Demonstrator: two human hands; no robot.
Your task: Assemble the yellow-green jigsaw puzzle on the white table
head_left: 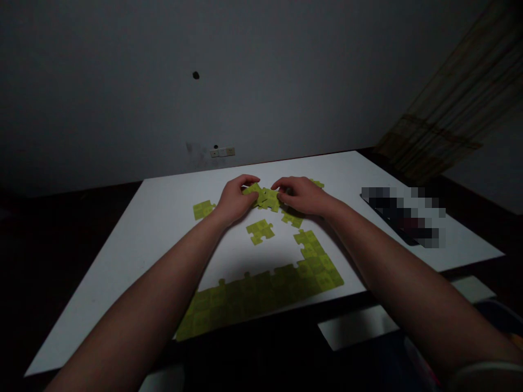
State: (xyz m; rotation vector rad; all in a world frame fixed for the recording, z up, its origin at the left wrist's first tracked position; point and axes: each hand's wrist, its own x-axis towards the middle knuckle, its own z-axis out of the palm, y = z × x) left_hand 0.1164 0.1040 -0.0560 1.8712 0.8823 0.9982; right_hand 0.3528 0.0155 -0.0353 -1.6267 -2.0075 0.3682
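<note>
Both my hands rest near the far middle of a white board (163,212). My left hand (235,198) pinches a yellow-green puzzle piece (254,189) with curled fingers. My right hand (302,195) curls its fingers on the adjoining small cluster of pieces (269,200), and the two groups touch between my hands. Loose pieces lie nearby: one (203,209) to the left, one (260,231) just in front, one (292,219) under my right hand. A joined L-shaped section of puzzle (261,294) runs along the near edge and up the right side.
A dark flat object (402,218), partly blurred out, lies on the board's right side. A wall with a socket plate (223,152) stands behind. A curtain (453,114) hangs at the right. White paper sheets (359,324) lie below the board's near edge.
</note>
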